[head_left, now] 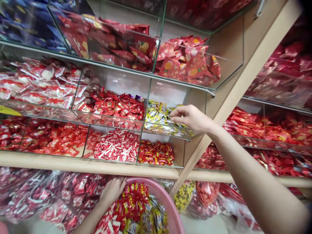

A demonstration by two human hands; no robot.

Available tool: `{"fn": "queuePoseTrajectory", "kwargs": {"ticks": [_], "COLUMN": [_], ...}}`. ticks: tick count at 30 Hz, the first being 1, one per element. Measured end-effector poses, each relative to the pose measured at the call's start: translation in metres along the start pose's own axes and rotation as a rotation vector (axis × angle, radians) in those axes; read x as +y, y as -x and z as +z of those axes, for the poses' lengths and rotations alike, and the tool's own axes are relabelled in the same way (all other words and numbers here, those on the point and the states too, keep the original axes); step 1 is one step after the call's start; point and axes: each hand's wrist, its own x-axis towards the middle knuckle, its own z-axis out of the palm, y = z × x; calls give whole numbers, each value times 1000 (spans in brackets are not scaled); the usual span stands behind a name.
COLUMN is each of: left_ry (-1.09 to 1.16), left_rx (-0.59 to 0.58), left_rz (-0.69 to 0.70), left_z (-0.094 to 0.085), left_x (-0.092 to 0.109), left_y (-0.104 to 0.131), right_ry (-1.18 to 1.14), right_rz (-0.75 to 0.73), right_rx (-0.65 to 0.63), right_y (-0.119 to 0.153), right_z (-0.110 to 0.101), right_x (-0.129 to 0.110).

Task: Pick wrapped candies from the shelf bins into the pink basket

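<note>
My right hand (191, 118) reaches over a clear-walled shelf bin of small yellow-and-white wrapped candies (158, 112). Its fingers are half curled and apart, and no candy shows between them. Down at the lower middle, my left hand (114, 188) grips the rim of a pink plastic basket (174, 206). Inside the basket lie red-and-yellow wrapped candies (133, 198), yellow-and-white ones (156, 217) and red-and-white ones (108, 224). The basket's lower part is cut off by the frame.
Clear dividers split the wooden shelf (146, 170) into bins. Red-and-yellow candies (156, 152) and red-and-white candies (117, 146) fill lower bins. A slanting wooden post (234, 100) stands behind my right forearm. Bagged candies (185, 195) sit on the floor below.
</note>
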Motion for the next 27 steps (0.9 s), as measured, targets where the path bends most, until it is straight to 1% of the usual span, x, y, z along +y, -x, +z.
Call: {"fn": "queuePoseTrajectory", "kwargs": {"ticks": [2, 3, 5, 6, 10, 13, 17, 20, 24, 27], "left_ry": [16, 21, 27, 30, 41, 45, 19, 7, 29, 50], "left_rx": [10, 14, 13, 8, -1, 2, -7, -5, -9, -8], "left_rz": [11, 17, 17, 13, 0, 4, 0, 2, 12, 2], "left_z": [1, 1, 0, -1, -2, -1, 1, 2, 2, 2], "left_x": [-1, -2, -2, -2, 0, -1, -3, -4, -4, -4], "left_y": [0, 0, 1, 1, 1, 1, 1, 1, 1, 0], "right_ry": [-119, -161, -200, -204, -164, -111, -99, -83, -128, -211], "right_rz": [90, 123, 159, 166, 172, 164, 179, 181, 167, 167], "right_rx": [-215, -297, -397, -420, -434, -424, -394, -413, -394, -362], "right_y": [-14, -19, -23, -25, -26, -26, -23, -22, -22, -22], "right_z": [-2, -2, 0, 1, 5, 5, 3, 3, 3, -4], "right_x": [18, 26, 36, 39, 38, 35, 35, 36, 37, 39]}}
